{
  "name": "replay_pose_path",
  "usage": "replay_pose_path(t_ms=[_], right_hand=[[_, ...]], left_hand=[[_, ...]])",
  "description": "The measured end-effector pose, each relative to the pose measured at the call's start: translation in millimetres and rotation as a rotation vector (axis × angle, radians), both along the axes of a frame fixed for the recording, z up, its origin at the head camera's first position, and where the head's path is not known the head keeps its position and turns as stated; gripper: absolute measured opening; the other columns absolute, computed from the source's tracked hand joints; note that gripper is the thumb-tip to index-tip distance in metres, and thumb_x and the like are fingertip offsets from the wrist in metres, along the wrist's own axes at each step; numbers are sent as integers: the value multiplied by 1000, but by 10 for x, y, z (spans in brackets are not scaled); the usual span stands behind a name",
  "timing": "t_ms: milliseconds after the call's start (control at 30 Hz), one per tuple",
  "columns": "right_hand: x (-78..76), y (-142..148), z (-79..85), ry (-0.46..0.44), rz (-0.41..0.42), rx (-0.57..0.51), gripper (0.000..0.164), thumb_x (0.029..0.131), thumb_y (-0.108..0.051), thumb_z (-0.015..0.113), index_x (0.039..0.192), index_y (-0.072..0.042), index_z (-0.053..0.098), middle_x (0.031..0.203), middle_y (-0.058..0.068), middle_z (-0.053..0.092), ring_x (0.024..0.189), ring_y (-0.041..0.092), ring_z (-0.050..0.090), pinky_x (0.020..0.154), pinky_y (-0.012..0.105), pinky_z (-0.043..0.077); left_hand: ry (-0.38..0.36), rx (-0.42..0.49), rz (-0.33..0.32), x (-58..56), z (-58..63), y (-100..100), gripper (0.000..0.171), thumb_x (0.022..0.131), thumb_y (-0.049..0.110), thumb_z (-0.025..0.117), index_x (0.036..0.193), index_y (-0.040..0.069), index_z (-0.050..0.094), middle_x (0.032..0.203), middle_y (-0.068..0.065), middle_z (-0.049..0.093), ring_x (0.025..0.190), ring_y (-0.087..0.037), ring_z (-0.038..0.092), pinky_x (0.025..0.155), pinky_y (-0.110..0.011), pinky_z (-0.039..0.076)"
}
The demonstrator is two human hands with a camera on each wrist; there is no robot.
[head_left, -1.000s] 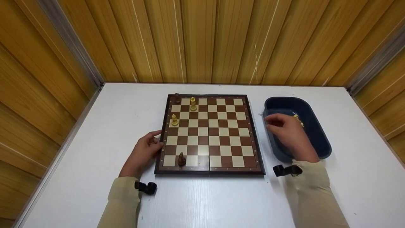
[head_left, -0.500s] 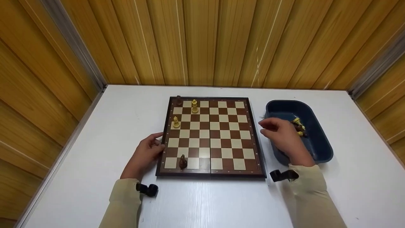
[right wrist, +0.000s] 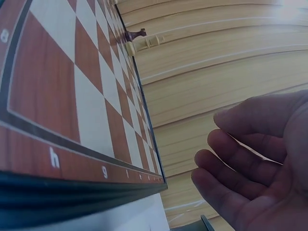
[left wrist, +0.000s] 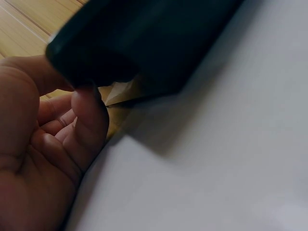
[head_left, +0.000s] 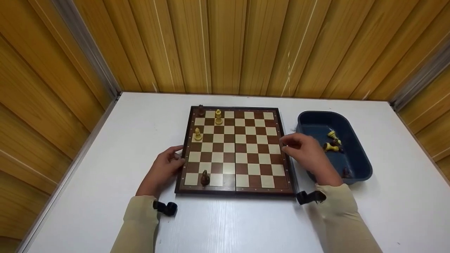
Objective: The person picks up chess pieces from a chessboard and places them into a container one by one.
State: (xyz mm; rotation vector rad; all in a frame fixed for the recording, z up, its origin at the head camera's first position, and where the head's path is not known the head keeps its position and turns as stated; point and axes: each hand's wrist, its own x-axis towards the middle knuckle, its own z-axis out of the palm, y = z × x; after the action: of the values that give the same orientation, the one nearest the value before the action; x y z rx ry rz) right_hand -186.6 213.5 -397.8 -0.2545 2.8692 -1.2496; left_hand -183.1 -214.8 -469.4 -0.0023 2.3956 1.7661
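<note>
On the white table lies a folding chessboard with brown and cream squares and a dark rim. My left hand grips its left edge with thumb and index finger; in the left wrist view that hand meets the dark side of the board, index fingertip hidden. By the right edge is my right hand, its thumb and fingers apart. The right wrist view shows this hand with nothing in it. Two yellow chess pieces, the taller one and the shorter one, stand upright on the board's left half.
Dark chess pieces stand at the board's far left corner and near edge. Several yellow and dark pieces lie in a blue bin to the right. A wood-patterned wall rises behind the table.
My right hand has moved left from over the blue bin to the board's right edge, uncovering the pieces in the bin. The left hand keeps its place at the board.
</note>
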Motion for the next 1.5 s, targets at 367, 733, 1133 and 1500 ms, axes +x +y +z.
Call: replay_pose_path(t_ms=[367,733,1133,1500], right_hand=[[16,-187,-55,74,94,-46,26,89,-10,66,115,-6,68,116,12,67,106,30,62,92,45,48],[78,-378,-96,77,186,-63,26,88,-9,68,113,-6,68,115,10,66,111,30,62,93,46,51],[100,-601,-86,106,247,-5,27,88,-16,69,114,-10,69,115,3,66,111,25,63,94,45,50],[120,-827,-98,135,333,6,26,88,-17,69,115,-13,69,113,-1,67,107,21,63,93,42,50]], left_hand=[[-26,32,11,-7,13,5,50,92,13,62,140,18,49,100,-10,60,77,-17,56,65,-27,49],[-15,29,17,7,9,28,49,92,13,62,139,18,51,98,-9,61,76,-16,58,65,-27,49],[-25,25,23,15,18,13,50,92,13,61,140,18,49,99,-10,60,76,-16,57,65,-28,49],[-19,42,14,15,28,19,49,92,12,61,139,19,50,99,-10,61,72,-16,56,60,-26,47]])
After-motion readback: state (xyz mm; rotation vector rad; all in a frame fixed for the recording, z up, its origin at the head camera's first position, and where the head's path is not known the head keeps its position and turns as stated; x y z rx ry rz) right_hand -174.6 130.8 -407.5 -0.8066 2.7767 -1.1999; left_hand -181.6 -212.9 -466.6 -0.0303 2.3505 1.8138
